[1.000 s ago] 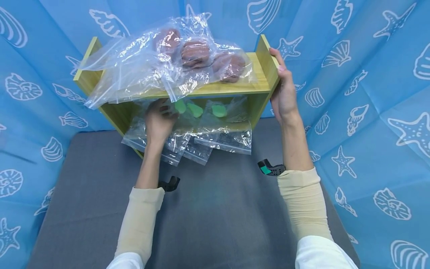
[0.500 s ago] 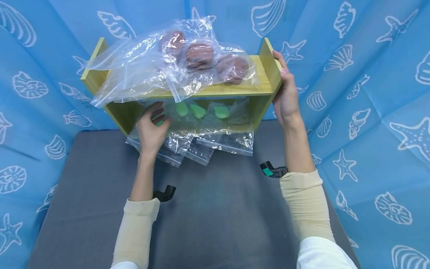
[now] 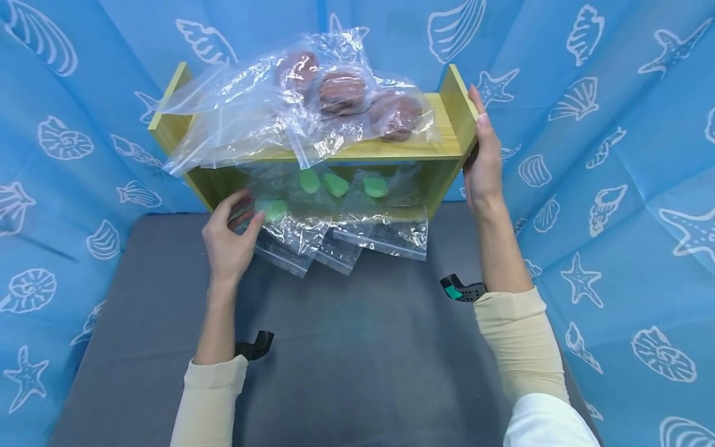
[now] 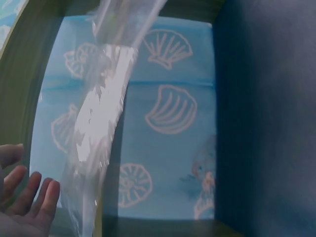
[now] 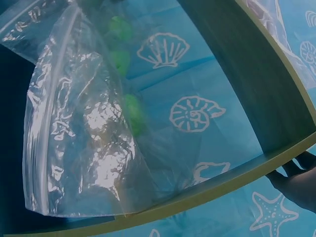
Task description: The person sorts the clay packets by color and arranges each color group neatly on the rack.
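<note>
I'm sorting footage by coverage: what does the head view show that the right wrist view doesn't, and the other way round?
Only the head view shows the left hand touching the leftmost clear bag, the bags of brown pieces on top of the shelf, the grey mat and both sleeves.

Only the right wrist view shows the shelf's inside close up, with shell-print cloth seen through its open back.

Both show the wooden shelf, a clear bag with green pieces in the lower compartment, and the right hand resting on the shelf's side panel.
</note>
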`<state>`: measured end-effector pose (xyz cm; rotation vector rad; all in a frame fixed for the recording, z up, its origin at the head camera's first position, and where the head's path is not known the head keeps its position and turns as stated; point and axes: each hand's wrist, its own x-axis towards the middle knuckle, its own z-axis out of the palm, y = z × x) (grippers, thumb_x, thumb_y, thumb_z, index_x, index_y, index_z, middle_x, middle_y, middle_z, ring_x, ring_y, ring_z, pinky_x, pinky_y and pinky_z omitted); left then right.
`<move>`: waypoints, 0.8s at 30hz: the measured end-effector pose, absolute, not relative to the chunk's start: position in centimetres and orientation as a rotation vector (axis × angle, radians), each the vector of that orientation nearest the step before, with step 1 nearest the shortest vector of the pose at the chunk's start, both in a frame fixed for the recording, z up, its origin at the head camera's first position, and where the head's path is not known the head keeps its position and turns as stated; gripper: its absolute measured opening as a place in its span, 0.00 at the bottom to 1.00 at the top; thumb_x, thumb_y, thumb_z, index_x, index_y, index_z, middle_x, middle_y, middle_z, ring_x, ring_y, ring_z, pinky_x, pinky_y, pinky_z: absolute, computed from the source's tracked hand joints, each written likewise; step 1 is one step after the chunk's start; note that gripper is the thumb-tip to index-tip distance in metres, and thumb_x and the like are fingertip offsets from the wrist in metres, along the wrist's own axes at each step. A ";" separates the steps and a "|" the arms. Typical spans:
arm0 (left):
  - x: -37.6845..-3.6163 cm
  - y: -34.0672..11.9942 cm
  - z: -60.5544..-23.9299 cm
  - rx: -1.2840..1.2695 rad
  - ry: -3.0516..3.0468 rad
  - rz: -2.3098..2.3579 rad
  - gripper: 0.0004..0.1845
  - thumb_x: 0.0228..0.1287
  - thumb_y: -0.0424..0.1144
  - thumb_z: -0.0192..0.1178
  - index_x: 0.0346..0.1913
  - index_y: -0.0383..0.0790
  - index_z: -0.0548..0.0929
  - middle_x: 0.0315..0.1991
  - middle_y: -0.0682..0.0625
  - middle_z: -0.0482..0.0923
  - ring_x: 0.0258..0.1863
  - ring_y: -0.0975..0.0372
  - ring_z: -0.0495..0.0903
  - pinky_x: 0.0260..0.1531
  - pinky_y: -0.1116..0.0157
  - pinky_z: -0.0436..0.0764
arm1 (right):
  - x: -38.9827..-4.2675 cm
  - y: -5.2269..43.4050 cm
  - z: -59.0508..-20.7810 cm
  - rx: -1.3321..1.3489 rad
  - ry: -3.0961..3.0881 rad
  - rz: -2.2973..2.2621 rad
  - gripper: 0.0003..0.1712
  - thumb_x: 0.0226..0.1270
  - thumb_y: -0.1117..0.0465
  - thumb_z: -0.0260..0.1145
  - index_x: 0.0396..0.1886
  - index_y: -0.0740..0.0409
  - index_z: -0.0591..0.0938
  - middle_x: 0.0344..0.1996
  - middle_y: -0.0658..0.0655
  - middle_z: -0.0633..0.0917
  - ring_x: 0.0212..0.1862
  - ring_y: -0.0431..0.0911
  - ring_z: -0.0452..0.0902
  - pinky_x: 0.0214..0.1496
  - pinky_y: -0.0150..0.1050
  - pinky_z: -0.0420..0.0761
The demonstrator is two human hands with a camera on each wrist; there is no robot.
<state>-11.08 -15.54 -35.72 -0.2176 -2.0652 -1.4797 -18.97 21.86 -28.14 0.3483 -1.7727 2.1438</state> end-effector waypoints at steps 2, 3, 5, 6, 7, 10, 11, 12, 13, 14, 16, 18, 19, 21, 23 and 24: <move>-10.8 -16.0 -36.0 -0.227 -2.057 -1.475 0.21 0.59 0.20 0.65 0.57 0.22 0.78 0.53 0.29 0.78 0.53 0.37 0.78 0.52 0.53 0.80 | -18.8 22.0 -28.3 0.363 -1.785 2.123 0.30 0.78 0.48 0.43 0.77 0.45 0.64 0.73 0.47 0.65 0.73 0.47 0.58 0.71 0.37 0.60; -10.7 -16.3 -36.1 -0.232 -2.053 -1.471 0.21 0.59 0.20 0.65 0.56 0.22 0.78 0.53 0.28 0.78 0.53 0.37 0.77 0.52 0.53 0.80 | -18.8 22.1 -28.4 0.369 -1.792 2.112 0.30 0.78 0.48 0.44 0.77 0.45 0.63 0.73 0.48 0.65 0.73 0.47 0.58 0.72 0.38 0.59; -10.4 -16.8 -36.4 -0.234 -2.058 -1.452 0.21 0.58 0.19 0.65 0.57 0.23 0.78 0.53 0.29 0.78 0.53 0.37 0.78 0.51 0.52 0.80 | -18.5 22.3 -28.6 0.369 -1.809 2.096 0.30 0.79 0.47 0.45 0.77 0.46 0.64 0.74 0.47 0.63 0.74 0.45 0.57 0.73 0.40 0.57; -10.3 -17.1 -36.5 -0.235 -2.065 -1.438 0.21 0.58 0.19 0.65 0.56 0.23 0.79 0.53 0.29 0.78 0.53 0.38 0.78 0.51 0.50 0.80 | -18.4 22.5 -28.8 0.361 -1.824 2.083 0.30 0.79 0.48 0.45 0.76 0.48 0.65 0.73 0.49 0.66 0.73 0.46 0.58 0.73 0.42 0.58; -10.2 -17.3 -36.8 -0.225 -2.077 -1.419 0.22 0.58 0.20 0.66 0.57 0.24 0.79 0.53 0.31 0.79 0.54 0.39 0.78 0.51 0.51 0.80 | -18.2 22.6 -29.0 0.351 -1.846 2.065 0.30 0.79 0.48 0.45 0.75 0.50 0.67 0.72 0.52 0.68 0.72 0.48 0.60 0.73 0.44 0.59; -10.2 -18.6 -37.7 -0.202 -2.126 -1.343 0.23 0.58 0.21 0.67 0.58 0.27 0.79 0.53 0.34 0.80 0.54 0.44 0.79 0.49 0.47 0.79 | -17.7 23.1 -29.8 0.312 -1.906 2.028 0.28 0.79 0.49 0.46 0.71 0.54 0.72 0.66 0.57 0.73 0.68 0.50 0.65 0.71 0.49 0.63; -10.2 -19.0 -38.2 -0.186 -2.144 -1.318 0.23 0.58 0.23 0.68 0.58 0.30 0.80 0.54 0.37 0.80 0.55 0.46 0.79 0.50 0.49 0.79 | -17.5 23.2 -30.0 0.301 -1.932 2.008 0.27 0.79 0.49 0.47 0.70 0.55 0.73 0.63 0.60 0.75 0.66 0.51 0.67 0.70 0.50 0.65; -10.3 -19.5 -38.7 -0.172 -2.158 -1.298 0.24 0.58 0.24 0.69 0.59 0.32 0.80 0.54 0.39 0.81 0.55 0.47 0.79 0.50 0.50 0.80 | -17.3 23.4 -30.3 0.294 -1.963 1.979 0.27 0.79 0.49 0.47 0.69 0.55 0.74 0.60 0.62 0.76 0.64 0.53 0.69 0.69 0.51 0.66; -10.3 -19.9 -39.2 -0.160 -2.170 -1.282 0.24 0.58 0.25 0.69 0.59 0.34 0.81 0.54 0.40 0.81 0.55 0.49 0.79 0.50 0.51 0.80 | -17.1 23.5 -30.6 0.294 -1.987 1.961 0.27 0.79 0.50 0.47 0.69 0.54 0.74 0.61 0.61 0.76 0.64 0.52 0.69 0.69 0.51 0.67; -10.3 -20.4 -39.6 -0.155 -2.178 -1.269 0.25 0.58 0.26 0.70 0.60 0.36 0.81 0.55 0.42 0.81 0.55 0.50 0.79 0.50 0.53 0.80 | -16.9 23.7 -30.9 0.292 -2.011 1.944 0.27 0.79 0.50 0.47 0.70 0.54 0.73 0.63 0.60 0.76 0.65 0.51 0.69 0.69 0.51 0.67; -10.2 -21.2 -40.2 -0.138 -2.198 -1.234 0.26 0.57 0.28 0.72 0.60 0.41 0.82 0.55 0.45 0.81 0.55 0.52 0.79 0.50 0.54 0.80 | -16.4 24.0 -31.4 0.294 -2.084 1.881 0.27 0.79 0.50 0.47 0.72 0.52 0.71 0.66 0.58 0.74 0.66 0.49 0.69 0.69 0.51 0.68; -10.0 -21.9 -40.7 -0.137 -2.207 -1.212 0.27 0.56 0.29 0.73 0.60 0.42 0.82 0.55 0.46 0.81 0.55 0.52 0.79 0.50 0.53 0.79 | -15.8 24.3 -32.0 0.284 -2.167 1.812 0.27 0.80 0.51 0.47 0.74 0.49 0.69 0.69 0.57 0.72 0.67 0.48 0.69 0.68 0.49 0.69; -9.8 -22.2 -40.9 -0.135 -2.216 -1.198 0.27 0.56 0.30 0.73 0.61 0.42 0.82 0.56 0.46 0.81 0.56 0.52 0.79 0.50 0.52 0.79 | -15.6 24.5 -32.4 0.278 -2.210 1.777 0.27 0.81 0.51 0.47 0.75 0.48 0.67 0.70 0.56 0.71 0.68 0.48 0.68 0.68 0.47 0.69; -9.6 -23.0 -41.3 -0.134 -2.245 -1.163 0.28 0.56 0.31 0.73 0.62 0.43 0.81 0.58 0.47 0.80 0.57 0.52 0.77 0.51 0.50 0.77 | -15.2 25.0 -33.1 0.261 -2.310 1.678 0.27 0.81 0.51 0.46 0.76 0.48 0.65 0.72 0.56 0.69 0.69 0.48 0.67 0.67 0.44 0.70; -9.3 -23.7 -41.8 -0.130 -2.284 -1.132 0.30 0.56 0.32 0.73 0.64 0.43 0.79 0.61 0.46 0.78 0.60 0.50 0.76 0.52 0.48 0.75 | -14.8 25.5 -33.9 0.247 -2.386 1.613 0.28 0.82 0.52 0.46 0.77 0.49 0.62 0.73 0.56 0.66 0.71 0.50 0.65 0.67 0.42 0.69; -9.1 -24.1 -42.1 -0.126 -2.309 -1.115 0.31 0.57 0.32 0.73 0.65 0.43 0.78 0.63 0.46 0.76 0.61 0.49 0.74 0.54 0.47 0.73 | -14.6 25.8 -34.4 0.249 -2.413 1.597 0.28 0.82 0.53 0.46 0.77 0.50 0.61 0.74 0.57 0.65 0.72 0.51 0.64 0.69 0.41 0.67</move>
